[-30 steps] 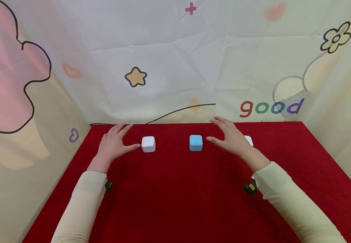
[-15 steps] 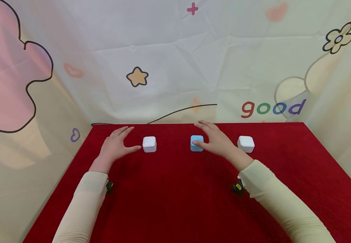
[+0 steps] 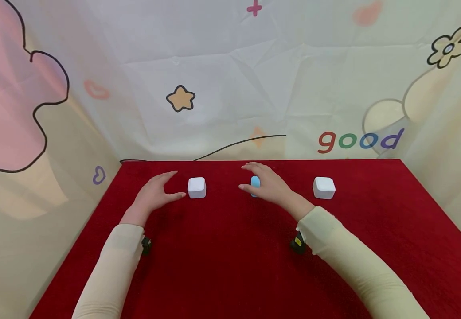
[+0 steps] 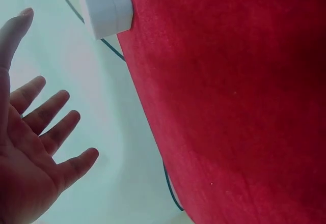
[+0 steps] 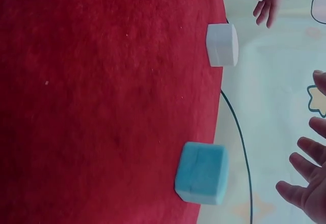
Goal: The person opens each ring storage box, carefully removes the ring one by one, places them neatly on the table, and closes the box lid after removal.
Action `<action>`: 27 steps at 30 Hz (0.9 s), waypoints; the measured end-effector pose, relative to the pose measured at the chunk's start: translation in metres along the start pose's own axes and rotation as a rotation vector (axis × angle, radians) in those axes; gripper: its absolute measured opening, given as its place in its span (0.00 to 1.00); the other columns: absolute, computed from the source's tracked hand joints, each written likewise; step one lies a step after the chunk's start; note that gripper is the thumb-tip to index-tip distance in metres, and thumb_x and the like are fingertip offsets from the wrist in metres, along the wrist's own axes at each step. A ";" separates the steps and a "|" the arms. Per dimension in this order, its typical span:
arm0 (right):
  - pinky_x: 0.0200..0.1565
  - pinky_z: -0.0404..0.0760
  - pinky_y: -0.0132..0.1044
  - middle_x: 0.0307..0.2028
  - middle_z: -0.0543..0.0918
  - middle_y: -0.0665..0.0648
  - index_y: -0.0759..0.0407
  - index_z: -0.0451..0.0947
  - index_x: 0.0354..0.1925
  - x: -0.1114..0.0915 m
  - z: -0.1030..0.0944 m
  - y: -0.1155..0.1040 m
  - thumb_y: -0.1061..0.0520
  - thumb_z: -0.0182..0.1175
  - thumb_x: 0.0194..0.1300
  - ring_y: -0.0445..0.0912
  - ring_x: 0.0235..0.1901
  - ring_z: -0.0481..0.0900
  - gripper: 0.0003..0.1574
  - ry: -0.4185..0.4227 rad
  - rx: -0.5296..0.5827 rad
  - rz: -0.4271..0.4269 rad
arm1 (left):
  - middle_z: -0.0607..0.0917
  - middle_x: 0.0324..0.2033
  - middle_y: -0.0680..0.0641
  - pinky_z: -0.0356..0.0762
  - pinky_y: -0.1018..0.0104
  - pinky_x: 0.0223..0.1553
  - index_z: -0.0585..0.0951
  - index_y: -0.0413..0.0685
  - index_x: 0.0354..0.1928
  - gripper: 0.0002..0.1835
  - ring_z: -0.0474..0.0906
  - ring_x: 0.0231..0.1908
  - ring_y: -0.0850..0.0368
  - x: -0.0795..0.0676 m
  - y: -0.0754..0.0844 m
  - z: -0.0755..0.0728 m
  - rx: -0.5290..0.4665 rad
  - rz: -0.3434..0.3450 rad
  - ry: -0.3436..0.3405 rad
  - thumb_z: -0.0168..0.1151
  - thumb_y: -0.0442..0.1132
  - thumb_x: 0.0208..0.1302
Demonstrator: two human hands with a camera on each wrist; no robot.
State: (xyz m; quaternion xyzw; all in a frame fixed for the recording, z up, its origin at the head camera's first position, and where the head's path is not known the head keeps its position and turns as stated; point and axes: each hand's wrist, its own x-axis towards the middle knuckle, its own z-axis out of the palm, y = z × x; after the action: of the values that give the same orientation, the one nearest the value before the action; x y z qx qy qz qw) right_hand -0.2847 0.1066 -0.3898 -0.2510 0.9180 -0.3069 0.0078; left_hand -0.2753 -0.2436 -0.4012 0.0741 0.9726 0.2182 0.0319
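A white block with rounded edges stands on the red cloth, just right of my left hand. That hand hovers with thumb and fingers spread, the thumb tip near the block; the left wrist view shows a gap between the hand and the block. My right hand is over a light blue block, which it partly hides in the head view. In the right wrist view the blue block sits on the cloth, apart from the spread right fingers. Neither hand holds anything.
A second white block stands to the right of my right hand. The red-covered table ends at a pale curtain printed with a star, a flower and the word "good". Dark wrist cameras hang under both sleeves.
My right hand has moved left, from between the blue block and the right white block to over the blue block, uncovering the right white block. My left hand has barely moved.
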 end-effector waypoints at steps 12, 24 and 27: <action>0.75 0.67 0.57 0.74 0.69 0.63 0.58 0.67 0.74 0.018 0.012 -0.005 0.45 0.62 0.72 0.59 0.75 0.65 0.39 -0.016 0.071 0.049 | 0.68 0.74 0.34 0.69 0.37 0.71 0.63 0.45 0.78 0.43 0.65 0.73 0.34 0.010 -0.007 0.009 -0.078 -0.022 -0.037 0.68 0.50 0.65; 0.75 0.69 0.54 0.72 0.72 0.62 0.58 0.68 0.72 0.033 0.018 -0.016 0.47 0.63 0.70 0.58 0.73 0.68 0.38 -0.053 0.042 0.061 | 0.70 0.72 0.33 0.73 0.39 0.69 0.63 0.45 0.78 0.42 0.68 0.71 0.34 0.020 -0.009 0.017 -0.123 -0.038 -0.076 0.69 0.48 0.66; 0.74 0.70 0.54 0.72 0.71 0.62 0.58 0.68 0.73 0.037 0.024 -0.018 0.47 0.63 0.70 0.58 0.73 0.68 0.39 -0.065 0.064 0.071 | 0.71 0.72 0.34 0.73 0.40 0.69 0.63 0.44 0.78 0.42 0.67 0.71 0.34 0.023 -0.009 0.019 -0.149 -0.036 -0.089 0.69 0.47 0.66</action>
State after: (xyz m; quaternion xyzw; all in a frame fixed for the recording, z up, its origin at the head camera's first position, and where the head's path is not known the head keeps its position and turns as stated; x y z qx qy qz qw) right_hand -0.3050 0.0638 -0.3937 -0.2276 0.9154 -0.3272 0.0562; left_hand -0.2971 -0.2400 -0.4232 0.0636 0.9525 0.2858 0.0843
